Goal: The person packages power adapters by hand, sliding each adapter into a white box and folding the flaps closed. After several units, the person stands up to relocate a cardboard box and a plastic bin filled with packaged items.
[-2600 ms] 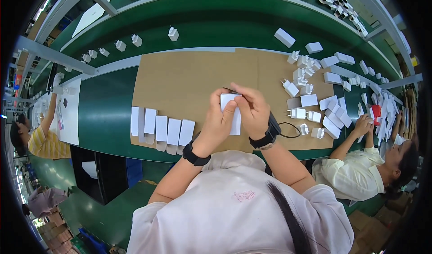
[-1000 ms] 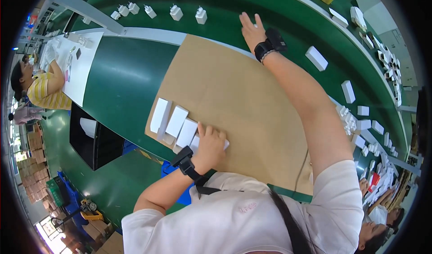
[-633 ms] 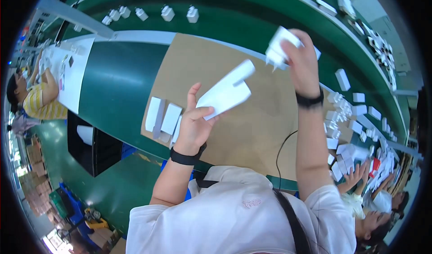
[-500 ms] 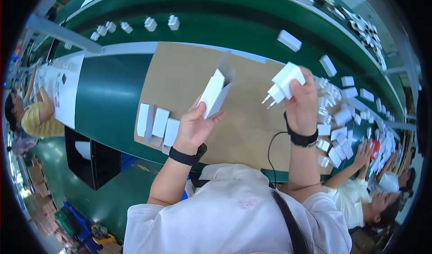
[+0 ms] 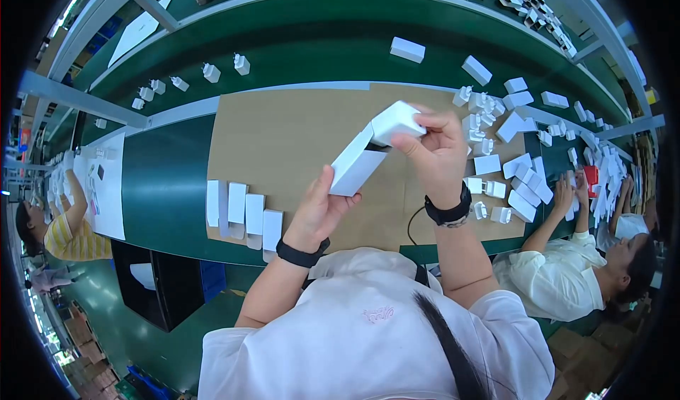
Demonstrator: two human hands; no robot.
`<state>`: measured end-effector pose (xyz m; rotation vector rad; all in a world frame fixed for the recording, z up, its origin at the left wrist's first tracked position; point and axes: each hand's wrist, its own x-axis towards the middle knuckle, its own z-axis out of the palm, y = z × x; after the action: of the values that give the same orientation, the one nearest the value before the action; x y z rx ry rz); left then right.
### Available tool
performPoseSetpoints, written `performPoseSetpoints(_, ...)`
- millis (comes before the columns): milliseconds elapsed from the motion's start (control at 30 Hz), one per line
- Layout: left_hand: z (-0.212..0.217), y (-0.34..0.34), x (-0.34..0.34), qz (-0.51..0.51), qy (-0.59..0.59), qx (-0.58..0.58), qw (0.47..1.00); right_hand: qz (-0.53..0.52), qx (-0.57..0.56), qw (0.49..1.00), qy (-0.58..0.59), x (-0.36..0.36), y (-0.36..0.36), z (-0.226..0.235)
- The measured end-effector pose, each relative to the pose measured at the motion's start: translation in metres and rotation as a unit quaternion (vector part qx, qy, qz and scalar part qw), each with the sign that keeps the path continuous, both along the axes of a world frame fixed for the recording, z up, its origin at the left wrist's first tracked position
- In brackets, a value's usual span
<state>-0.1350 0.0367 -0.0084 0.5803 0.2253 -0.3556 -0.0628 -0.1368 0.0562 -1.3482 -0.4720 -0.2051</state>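
Note:
My left hand (image 5: 314, 214) is closed around the lower part of a slim white box (image 5: 356, 170), held tilted above the cardboard sheet (image 5: 283, 134). A white charger (image 5: 397, 122) is gripped in my right hand (image 5: 438, 155), fingers on its outer end. The charger's plug end meets the box's open upper end; its prongs are hidden there. To the left of my left hand stands a short row of white boxes (image 5: 236, 207). Loose white chargers (image 5: 473, 122) and white boxes (image 5: 523, 191) crowd the sheet's right side, beyond my right hand.
Across the far side runs a green belt (image 5: 297, 53) with spaced chargers (image 5: 211, 72) and boxes (image 5: 407, 49). A co-worker (image 5: 559, 276) at right handles things beside a red object (image 5: 591, 182); another (image 5: 67, 223) sits far left. A black bin (image 5: 177, 286) stands below the table's left edge.
My right hand has brought the charger leftward to the box's open end, turning its prongs out of sight. The view has shifted somewhat. Both hands keep their holds.

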Motion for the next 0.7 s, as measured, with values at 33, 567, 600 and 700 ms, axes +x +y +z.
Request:
performPoseSetpoints(33,-0.001,0.000,-0.001,-0.003,-0.002,0.001,1.000,0.010,-0.038,0.999,-0.015,0.000,-0.002,-0.002)
performPoseSetpoints(567,0.020,-0.027,0.001,-0.139,-0.133,0.346,0.918,0.038,-0.146,0.987,0.045,-0.007,-0.030,-0.027)
performPoseSetpoints(600,0.020,-0.031,0.002,-0.135,-0.128,0.333,0.924,0.037,-0.138,0.988,0.059,-0.006,-0.032,-0.026)
performPoseSetpoints(700,0.022,-0.035,0.011,-0.134,-0.133,0.325,0.927,-0.039,-0.279,0.958,-0.051,-0.004,-0.042,-0.032)
